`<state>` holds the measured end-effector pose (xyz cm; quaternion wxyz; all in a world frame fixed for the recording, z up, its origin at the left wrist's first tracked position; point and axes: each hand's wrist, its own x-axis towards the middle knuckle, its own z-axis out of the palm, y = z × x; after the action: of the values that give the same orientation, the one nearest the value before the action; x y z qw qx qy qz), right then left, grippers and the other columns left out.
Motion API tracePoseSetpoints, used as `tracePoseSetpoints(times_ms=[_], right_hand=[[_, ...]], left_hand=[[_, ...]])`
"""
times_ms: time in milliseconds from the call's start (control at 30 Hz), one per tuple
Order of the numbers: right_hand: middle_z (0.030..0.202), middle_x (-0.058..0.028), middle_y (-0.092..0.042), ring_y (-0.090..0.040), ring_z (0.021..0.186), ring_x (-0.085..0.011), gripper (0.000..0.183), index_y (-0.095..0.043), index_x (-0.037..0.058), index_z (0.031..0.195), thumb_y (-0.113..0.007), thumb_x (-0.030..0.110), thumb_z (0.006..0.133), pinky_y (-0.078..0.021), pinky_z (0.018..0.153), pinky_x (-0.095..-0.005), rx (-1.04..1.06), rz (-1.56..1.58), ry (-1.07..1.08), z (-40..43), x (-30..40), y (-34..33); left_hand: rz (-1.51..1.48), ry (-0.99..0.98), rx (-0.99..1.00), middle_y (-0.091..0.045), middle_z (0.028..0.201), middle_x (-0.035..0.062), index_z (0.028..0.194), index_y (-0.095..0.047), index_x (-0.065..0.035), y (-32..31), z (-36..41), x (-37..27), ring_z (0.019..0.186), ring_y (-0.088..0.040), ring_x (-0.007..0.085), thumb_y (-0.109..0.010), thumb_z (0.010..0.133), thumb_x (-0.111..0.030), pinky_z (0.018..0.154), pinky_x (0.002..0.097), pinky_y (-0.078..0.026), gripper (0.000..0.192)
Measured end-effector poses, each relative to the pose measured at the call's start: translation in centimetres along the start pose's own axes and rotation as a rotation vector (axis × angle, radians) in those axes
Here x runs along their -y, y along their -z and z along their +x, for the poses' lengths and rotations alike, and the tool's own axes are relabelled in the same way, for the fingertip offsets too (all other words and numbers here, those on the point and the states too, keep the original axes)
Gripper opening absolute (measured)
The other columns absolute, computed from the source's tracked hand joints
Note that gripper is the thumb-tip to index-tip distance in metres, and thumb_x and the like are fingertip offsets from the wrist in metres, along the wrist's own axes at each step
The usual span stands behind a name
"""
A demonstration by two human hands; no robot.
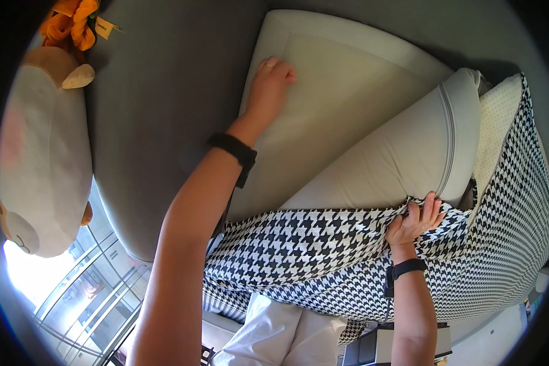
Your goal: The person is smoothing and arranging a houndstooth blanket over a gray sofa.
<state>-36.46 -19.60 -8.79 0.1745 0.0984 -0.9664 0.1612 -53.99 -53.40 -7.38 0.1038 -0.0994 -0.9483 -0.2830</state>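
A black-and-white houndstooth cover (302, 242) lies bunched across a grey cushion (384, 146) with a zipper, whose near part is inside the cover. My right hand (414, 219) rests on the cover's edge beside the zipper, fingers spread; whether it pinches the fabric is unclear. Over the left part of a flat light-grey sofa seat (338, 82) is my left hand (274, 82), its fingers curled and no object visible in them. Dark bands circle both wrists. At the right, a dotted pale lining (498, 123) shows along the cover's edge.
A dark grey sofa armrest (137, 114) stands left of the seat, with a large plush toy (50, 151) beyond it. Orange plush petals (73, 23) with a tag are at the top left. A metal-framed rack (96, 293) is at the lower left. My light trousers (274, 334) show below.
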Motion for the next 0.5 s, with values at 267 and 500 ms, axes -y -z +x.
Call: tracePoseSetpoints(times_ms=[267,500], right_hand=[[0.133,-0.0151,-0.035,-0.021,0.128,-0.0316,0.034,-0.056,0.0130,0.086,-0.032,0.037,0.084,-0.0030,0.104,-0.0463,-0.021,-0.008,0.012,-0.2,-0.2,-0.1],[0.133,-0.0146,-0.035,-0.021,0.129,-0.0307,0.032,-0.055,0.0137,0.090,-0.032,0.035,0.084,-0.0027,0.104,-0.0464,-0.008,-0.012,0.016,-0.1,-0.1,0.0]], left_hand=[[0.095,-0.079,0.017,-0.052,0.074,0.0075,0.071,-0.051,-0.0037,-1.6,3.1,-0.4,0.076,-0.050,0.0257,-0.053,0.068,0.006,0.067,0.0333,-0.042,0.010],[0.148,-0.158,-0.049,-0.053,0.076,0.0074,0.081,-0.054,-0.0064,-3.0,4.2,0.2,0.079,-0.050,0.0272,-0.064,0.070,-0.008,0.070,0.0366,-0.042,0.014]])
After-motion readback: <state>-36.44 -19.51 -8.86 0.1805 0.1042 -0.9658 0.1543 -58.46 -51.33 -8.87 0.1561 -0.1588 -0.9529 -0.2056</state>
